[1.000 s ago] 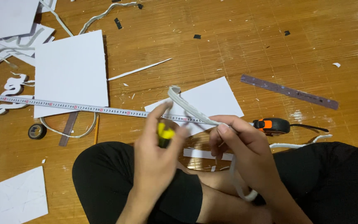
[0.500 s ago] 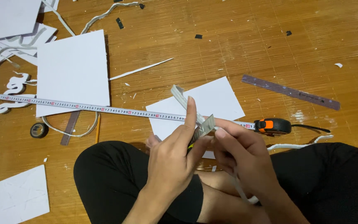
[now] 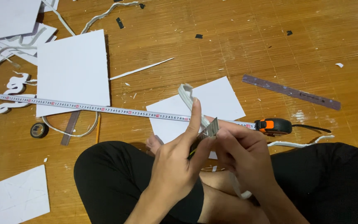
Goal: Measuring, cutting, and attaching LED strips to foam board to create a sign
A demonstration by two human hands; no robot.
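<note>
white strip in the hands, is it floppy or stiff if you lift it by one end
Probably floppy: the white strip kinks over at its top above the left hand and curls below the right hand. It looks thin and narrow, so likely very light. It seems to keep some shape where it stands up between the fingers, so perhaps springy foam rather than limp string.

- A home craft spot on a woven bamboo floor mat [image 3: 237, 37].
- White foam-board sheets [image 3: 72, 70], offcuts and a steel measuring tape [image 3: 104, 110] lie scattered at upper left.
</note>
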